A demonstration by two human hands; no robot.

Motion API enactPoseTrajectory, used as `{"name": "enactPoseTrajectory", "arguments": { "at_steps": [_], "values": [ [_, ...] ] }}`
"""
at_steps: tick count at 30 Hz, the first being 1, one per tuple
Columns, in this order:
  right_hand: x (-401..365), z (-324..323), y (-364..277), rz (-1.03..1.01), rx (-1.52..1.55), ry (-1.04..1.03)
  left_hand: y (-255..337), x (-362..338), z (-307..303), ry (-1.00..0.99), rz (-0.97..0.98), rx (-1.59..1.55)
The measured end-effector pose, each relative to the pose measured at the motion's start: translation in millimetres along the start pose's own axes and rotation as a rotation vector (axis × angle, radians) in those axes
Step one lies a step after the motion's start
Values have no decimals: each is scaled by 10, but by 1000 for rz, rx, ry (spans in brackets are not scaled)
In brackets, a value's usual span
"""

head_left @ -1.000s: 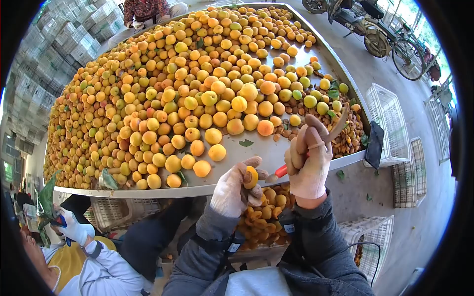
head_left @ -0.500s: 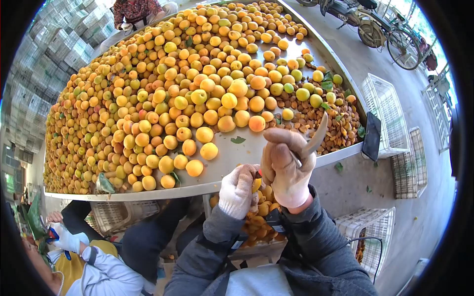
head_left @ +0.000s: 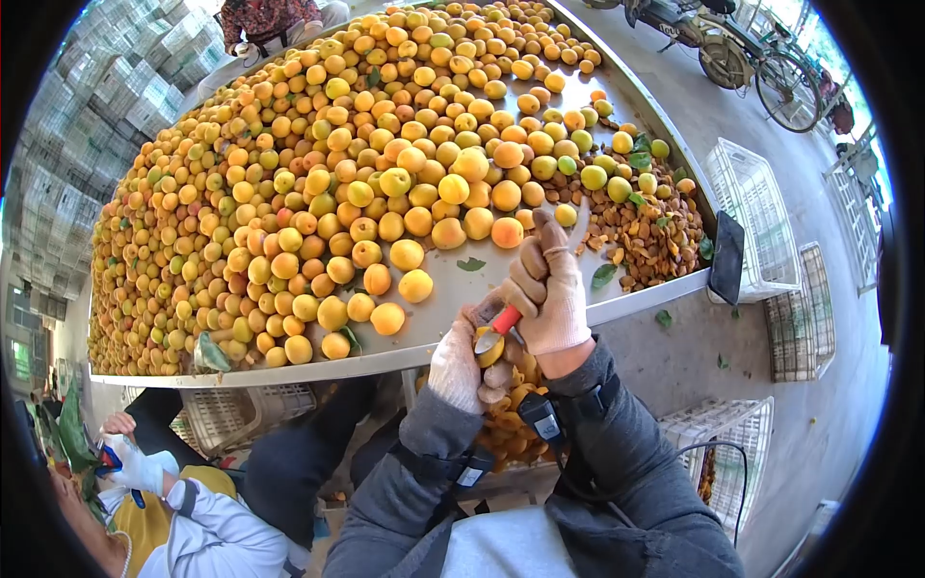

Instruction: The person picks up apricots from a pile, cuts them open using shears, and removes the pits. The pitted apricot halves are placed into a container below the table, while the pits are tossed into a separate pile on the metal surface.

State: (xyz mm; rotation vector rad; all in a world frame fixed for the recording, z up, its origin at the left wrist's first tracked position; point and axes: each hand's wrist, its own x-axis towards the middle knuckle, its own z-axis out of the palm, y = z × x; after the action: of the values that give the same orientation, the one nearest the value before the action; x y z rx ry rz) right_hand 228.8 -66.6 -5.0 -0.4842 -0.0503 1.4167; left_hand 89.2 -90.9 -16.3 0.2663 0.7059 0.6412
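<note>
My left hand point(head_left: 455, 371), in a white knit glove with stained fingers, holds an apricot point(head_left: 492, 354) just past the table's front edge. My right hand point(head_left: 551, 303), gloved the same way, is wrapped round a red-handled cutting tool point(head_left: 505, 319). The tool's metal tip lies at the top of the apricot, and a curved pale end sticks out beyond the fist. Below both hands, halved apricots point(head_left: 506, 424) fill a container. Whole apricots point(head_left: 366, 193) cover much of the metal table point(head_left: 462, 303).
A heap of brown pits point(head_left: 660, 236) lies at the table's right corner beside a dark flat panel point(head_left: 726, 256). White crates point(head_left: 752, 212) stand on the floor to the right. A co-worker point(head_left: 183, 491) sits at lower left, another person point(head_left: 265, 24) at the far side. A motorbike point(head_left: 718, 48) is parked behind.
My right hand has turned and come down, bringing the red tool's tip onto the apricot. The apricot and tip now show between my hands. The view has shifted slightly.
</note>
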Motion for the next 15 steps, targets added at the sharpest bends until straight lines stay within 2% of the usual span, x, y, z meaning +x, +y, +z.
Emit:
{"name": "enactPoseTrajectory", "arguments": {
  "at_steps": [2, 3, 4, 6, 7, 8, 9, 10, 12, 14, 15],
  "values": [
    [-76, 200, -117, -161, -188, -1, 57, 28, -23, -3, 9, -18],
    [-118, 222, -181, -274, -277, -45, 85, 27, -29, 52, 137, -35],
    [-179, 298, -247, -287, -398, 12, 108, 27, -37, 108, 270, -59],
    [-204, 160, -172, -373, -1064, 19, 121, 108, -136, 49, 373, -119],
    [-161, 104, -62, -666, -1394, -219, 150, 99, -70, 108, 390, -84],
    [-215, 95, -6, -370, -1409, -301, 174, 94, -35, 170, 407, -49],
    [-242, 112, 49, -398, -1560, -334, 148, 126, -132, 4, 461, -85],
    [-265, 123, 110, -428, -1708, -369, 94, 179, -239, 10, 477, -84],
    [-259, 36, 188, -612, -1842, -446, 44, 225, -422, 37, 573, 125],
    [-282, 32, 268, -617, -1901, -461, 43, 163, -349, 177, 673, 306],
    [-319, 48, 309, -636, -1942, -432, 23, 166, -315, 138, 686, 182]
  ]
}}
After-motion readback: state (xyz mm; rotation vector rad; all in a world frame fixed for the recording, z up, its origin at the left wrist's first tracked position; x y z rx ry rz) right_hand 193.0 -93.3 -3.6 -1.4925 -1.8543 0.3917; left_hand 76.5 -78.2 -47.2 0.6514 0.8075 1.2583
